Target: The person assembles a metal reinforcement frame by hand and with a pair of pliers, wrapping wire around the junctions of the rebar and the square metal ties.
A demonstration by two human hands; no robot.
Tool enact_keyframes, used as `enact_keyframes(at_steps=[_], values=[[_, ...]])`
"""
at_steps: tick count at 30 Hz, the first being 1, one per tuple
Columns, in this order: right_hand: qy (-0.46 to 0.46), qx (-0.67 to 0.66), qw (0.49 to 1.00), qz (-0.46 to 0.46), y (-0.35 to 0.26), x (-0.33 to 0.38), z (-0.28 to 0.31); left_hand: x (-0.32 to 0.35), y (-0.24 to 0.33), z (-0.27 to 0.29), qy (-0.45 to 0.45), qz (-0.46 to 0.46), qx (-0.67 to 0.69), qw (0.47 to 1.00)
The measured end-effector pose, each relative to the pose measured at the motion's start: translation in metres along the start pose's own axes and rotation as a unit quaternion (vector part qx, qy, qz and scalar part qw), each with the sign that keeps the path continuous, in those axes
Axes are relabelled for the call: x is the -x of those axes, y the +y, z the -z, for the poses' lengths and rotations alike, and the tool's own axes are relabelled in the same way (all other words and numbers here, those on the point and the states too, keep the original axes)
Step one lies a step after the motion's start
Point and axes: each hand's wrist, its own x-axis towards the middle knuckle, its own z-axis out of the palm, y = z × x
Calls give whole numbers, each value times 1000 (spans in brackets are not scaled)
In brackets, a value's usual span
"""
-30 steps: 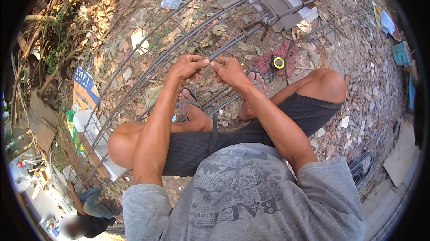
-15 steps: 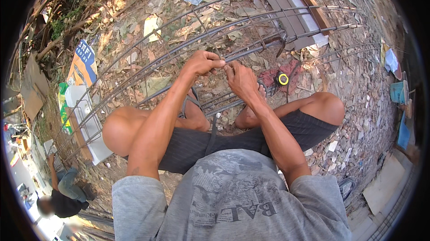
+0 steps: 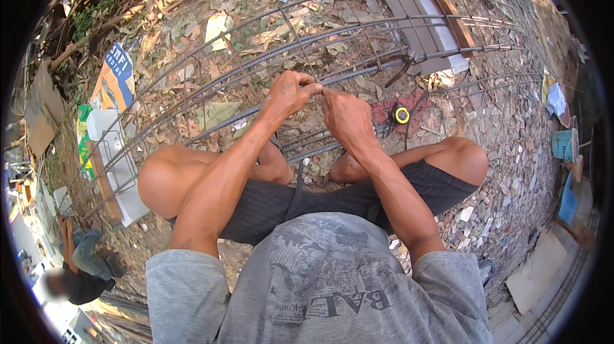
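Near the centre of the frame, slightly above the middle, the left hand and the right hand meet over one long grey steel bar of a rebar cage that lies on its side across the ground, arching from the left edge to the upper right. Both hands are closed narrow, fingertips pinched together at one spot on the bar, seemingly on a thin tie wire (too fine to make out), and the thumbs sit close so the two grips can work against each other. The person squats with bare knees spread to either side, which brings the joint within easy reach between the legs. The cage rests on leaf-littered dirt; a pale concrete block with a wooden plank props it at the upper right. Just right of the hands a yellow-and-black tape measure lies on a red rag, near at hand. A blue and orange printed sack lies at the left, and another person crouches at the lower left.
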Motion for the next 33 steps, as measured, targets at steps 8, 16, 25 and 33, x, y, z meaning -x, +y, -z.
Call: enact_keyframes(at_steps=[8,16,25,33], values=[[-118,253,922,270,37,0,77,-6,10,9,-80,106,66,989],[-113,263,872,397,50,-28,118,-13,6,11,-106,147,105,978],[-208,46,971,107,26,36,32,-14,4,13,-101,161,89,978],[5,-40,998,-51,-12,53,14,-13,1,16,-130,193,143,962]])
